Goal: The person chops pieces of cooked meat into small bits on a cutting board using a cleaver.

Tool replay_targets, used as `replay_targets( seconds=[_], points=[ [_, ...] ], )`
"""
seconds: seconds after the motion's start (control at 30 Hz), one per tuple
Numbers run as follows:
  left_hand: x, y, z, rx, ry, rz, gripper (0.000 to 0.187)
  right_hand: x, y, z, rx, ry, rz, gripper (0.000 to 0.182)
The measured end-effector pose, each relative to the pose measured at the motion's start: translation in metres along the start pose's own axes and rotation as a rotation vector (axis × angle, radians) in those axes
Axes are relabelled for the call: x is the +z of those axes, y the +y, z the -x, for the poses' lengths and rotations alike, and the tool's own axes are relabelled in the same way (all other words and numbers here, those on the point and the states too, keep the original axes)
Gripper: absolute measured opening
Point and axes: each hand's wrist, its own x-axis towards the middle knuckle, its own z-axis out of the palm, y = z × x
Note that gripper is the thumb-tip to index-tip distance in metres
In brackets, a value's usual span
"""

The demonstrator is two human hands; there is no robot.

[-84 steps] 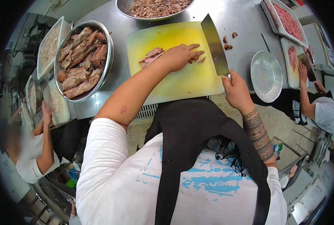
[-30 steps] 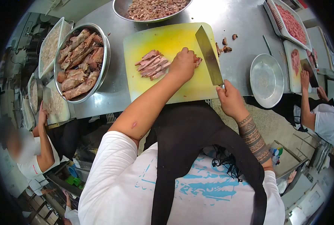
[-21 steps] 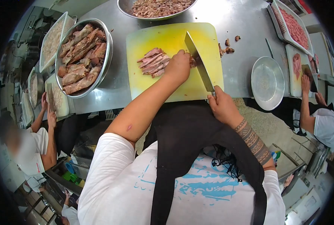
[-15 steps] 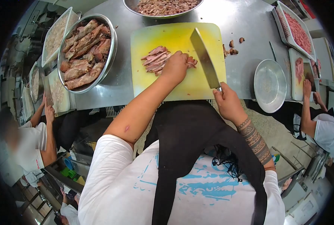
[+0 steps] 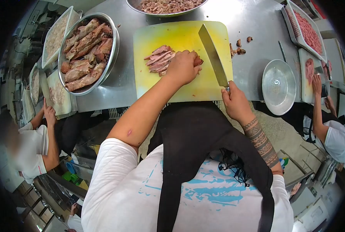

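Note:
On the yellow-green cutting board, strips of cooked meat lie side by side. My left hand is over their right end, fingers curled round the meat, with a browned end showing past the fingertips. My palm hides the rest of what it grips. My right hand is closed round the handle of a cleaver. Its broad blade points away from me, to the right of the meat and apart from it.
Left of the board stands a steel bowl of large cooked meat pieces. A bowl of diced meat is at the far edge. Dark scraps and a metal dish lie to the right. Co-workers cut at boards on both sides.
The fingers of my left hand have shifted on the meat, and its browned end now shows at the fingertips. The cleaver has barely moved.

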Motion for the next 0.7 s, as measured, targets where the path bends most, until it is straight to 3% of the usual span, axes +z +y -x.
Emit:
replay_targets(
  seconds=[0.2, 0.3, 0.57, 0.7],
  points=[
    [0.015, -0.006, 0.004, 0.017, 0.043, -0.04, 0.023, -0.006, -0.005, -0.001, -0.002, -0.032, -0.034, 0.024],
    [0.012, -0.002, 0.0, -0.083, 0.044, 0.029, 0.022, -0.01, -0.01, -0.002, -0.016, -0.065, -0.05, 0.025],
    [-0.007, -0.001, -0.013, -0.115, -0.131, 0.019, 0.025, 0.004, -0.005, -0.009, -0.116, -0.045, 0.001, 0.027],
    [-0.004, -0.004, -0.001, -0.006, -0.094, -0.072, 0.028, 0.008, -0.009, -0.006, -0.123, -0.034, 0.067, 0.027]
  ],
)
